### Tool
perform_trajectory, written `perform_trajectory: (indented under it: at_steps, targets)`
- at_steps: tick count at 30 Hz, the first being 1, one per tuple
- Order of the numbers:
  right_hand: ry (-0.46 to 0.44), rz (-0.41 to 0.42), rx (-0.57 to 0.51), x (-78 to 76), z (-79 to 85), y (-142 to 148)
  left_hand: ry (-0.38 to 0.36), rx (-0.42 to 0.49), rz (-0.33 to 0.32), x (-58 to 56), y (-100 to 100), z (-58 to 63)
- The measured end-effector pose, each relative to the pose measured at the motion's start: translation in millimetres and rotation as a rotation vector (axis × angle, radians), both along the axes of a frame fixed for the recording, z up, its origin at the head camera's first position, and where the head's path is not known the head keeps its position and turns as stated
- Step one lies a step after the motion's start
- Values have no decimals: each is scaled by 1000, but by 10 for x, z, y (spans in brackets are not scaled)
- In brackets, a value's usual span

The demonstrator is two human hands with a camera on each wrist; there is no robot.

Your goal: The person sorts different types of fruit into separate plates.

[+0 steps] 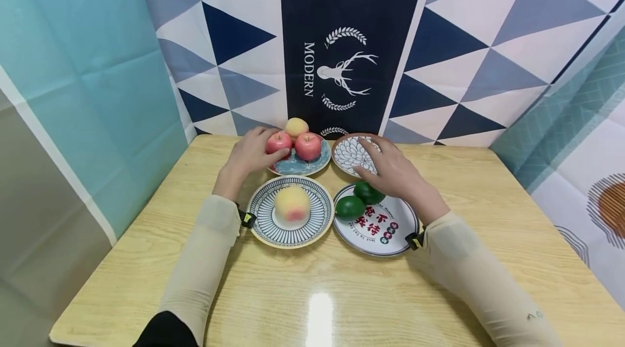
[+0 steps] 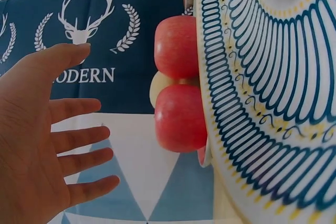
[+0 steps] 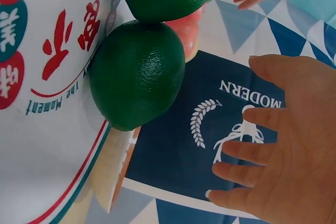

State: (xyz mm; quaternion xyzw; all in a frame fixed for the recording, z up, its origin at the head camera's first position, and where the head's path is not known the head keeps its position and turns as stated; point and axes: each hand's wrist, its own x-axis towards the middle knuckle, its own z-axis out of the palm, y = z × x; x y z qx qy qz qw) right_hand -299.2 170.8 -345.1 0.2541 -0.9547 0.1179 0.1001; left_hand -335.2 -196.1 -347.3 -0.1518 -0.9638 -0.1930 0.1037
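Note:
My left hand (image 1: 251, 152), fingers spread, is above the left edge of a blue plate (image 1: 298, 166). In the left wrist view it is apart from two red apples (image 2: 181, 119) and holds nothing. Those apples sit on the blue plate with a yellowish peach (image 1: 296, 127) behind them. My right hand (image 1: 393, 168) hovers with spread fingers over a brown-rimmed flower-patterned plate (image 1: 346, 154), which it partly hides. In the right wrist view nothing lies in that hand. Just in front of it, two dark green oval fruits (image 3: 137, 74) rest on a white plate with red characters (image 1: 390, 217).
A blue-striped plate (image 1: 259, 227) at the front left bears a yellow-pink peach (image 1: 292, 205). All the plates stand close together on a light wooden table (image 1: 273, 293). Behind it hangs a patterned cloth (image 1: 342, 21); a teal cloth (image 1: 97, 65) stands at the left.

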Motion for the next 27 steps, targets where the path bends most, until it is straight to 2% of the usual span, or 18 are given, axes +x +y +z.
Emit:
perform_trajectory:
  at_steps: [9, 19, 27]
  targets:
    - [-32, -2, 13, -149, 97, -162, -17, -3, 6, 21, -56, 56]
    - [-8, 18, 79, -336, 382, -476, 7, 2, -8, -5, -76, 120]
    - [-75, 5, 133, -568, 419, -734, -4, 13, -16, 13, -85, 77]
